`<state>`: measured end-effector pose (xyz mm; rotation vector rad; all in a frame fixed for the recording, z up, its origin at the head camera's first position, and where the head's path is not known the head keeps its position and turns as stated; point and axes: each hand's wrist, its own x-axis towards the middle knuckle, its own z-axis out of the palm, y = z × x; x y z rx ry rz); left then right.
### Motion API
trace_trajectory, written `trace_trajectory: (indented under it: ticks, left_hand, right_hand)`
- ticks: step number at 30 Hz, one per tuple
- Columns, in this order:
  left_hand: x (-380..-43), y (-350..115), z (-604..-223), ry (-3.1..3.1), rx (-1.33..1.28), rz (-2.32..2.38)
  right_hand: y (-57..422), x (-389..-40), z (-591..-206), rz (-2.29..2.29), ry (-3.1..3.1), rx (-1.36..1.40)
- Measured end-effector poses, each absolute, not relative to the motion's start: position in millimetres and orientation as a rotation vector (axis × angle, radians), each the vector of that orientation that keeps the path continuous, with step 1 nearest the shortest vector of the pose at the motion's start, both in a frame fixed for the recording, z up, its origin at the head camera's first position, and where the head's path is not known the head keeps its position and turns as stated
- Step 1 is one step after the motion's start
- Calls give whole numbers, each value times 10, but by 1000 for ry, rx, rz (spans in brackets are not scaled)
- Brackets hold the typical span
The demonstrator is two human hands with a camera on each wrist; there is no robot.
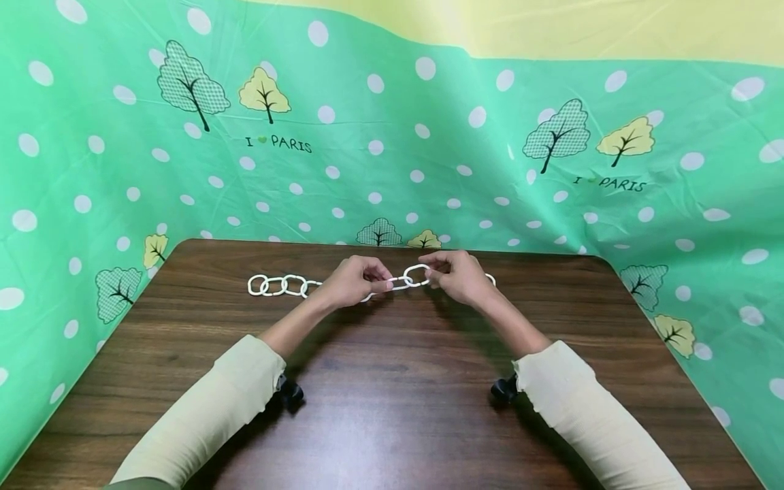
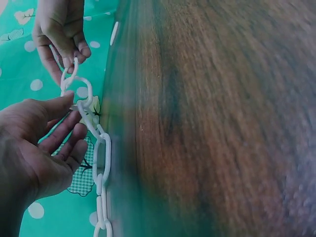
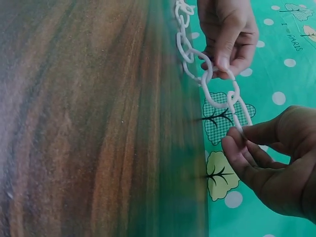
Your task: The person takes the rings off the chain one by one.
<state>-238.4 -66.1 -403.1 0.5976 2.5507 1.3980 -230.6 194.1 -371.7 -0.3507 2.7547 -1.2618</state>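
Note:
A chain of white plastic links (image 1: 294, 285) runs along the far part of the table and passes behind my left hand (image 1: 356, 280). My left thumb and fingertips pinch a link of it, raised a little over the wood. My right hand (image 1: 458, 275) pinches the end link (image 1: 417, 266), which loops through the link in my left hand. In the right wrist view, these two links join between the hands, and more chain (image 3: 181, 37) hangs beyond the left hand. Behind my right hand, part of another white link (image 1: 491, 279) shows; the hand hides the rest.
The dark wood table (image 1: 392, 381) has its far edge just behind the hands. A green dotted cloth (image 1: 392, 136) with printed trees hangs behind and around it. Dark devices (image 1: 290, 393) sit under both pale sleeves (image 1: 569, 388).

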Motion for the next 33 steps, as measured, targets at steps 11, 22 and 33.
trace_trajectory:
  ticks: [11, 22, 33]
  left_hand:
    - [-2370, -540, -4046, 2666, 650, 1393]
    - [-2336, -460, -4067, 2754, 603, 1344]
    - [-2339, -422, -4061, 2774, 528, 1357]
  right_hand:
    - [1842, -2307, -3815, -1631, 2471, -114]
    - [1752, -2251, -3884, -1691, 2450, -149]
    - [1728, -2197, -3842, -1690, 2463, -193]
